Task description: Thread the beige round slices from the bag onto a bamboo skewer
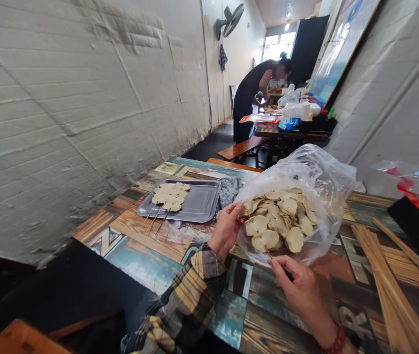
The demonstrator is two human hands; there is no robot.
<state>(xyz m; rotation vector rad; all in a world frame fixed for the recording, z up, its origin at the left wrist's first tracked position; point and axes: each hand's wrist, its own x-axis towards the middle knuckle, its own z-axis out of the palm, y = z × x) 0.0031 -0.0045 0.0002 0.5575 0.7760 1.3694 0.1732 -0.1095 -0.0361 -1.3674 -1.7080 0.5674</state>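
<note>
The right hand (298, 282) pinches a skewer (268, 253) while the left hand (227, 229) curls beside the slices (277, 221), its grip unclear.

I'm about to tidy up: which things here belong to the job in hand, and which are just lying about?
Job in hand: pale slices, clear bag, bare sticks, metal tray, skewered slices.
Apparently lying about: crumpled grey plastic, blue packet, hanging cloth.

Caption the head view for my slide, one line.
Left hand at a clear bag of pale slices, right hand holding a thin stick; skewered slices lie on a metal tray.
</note>
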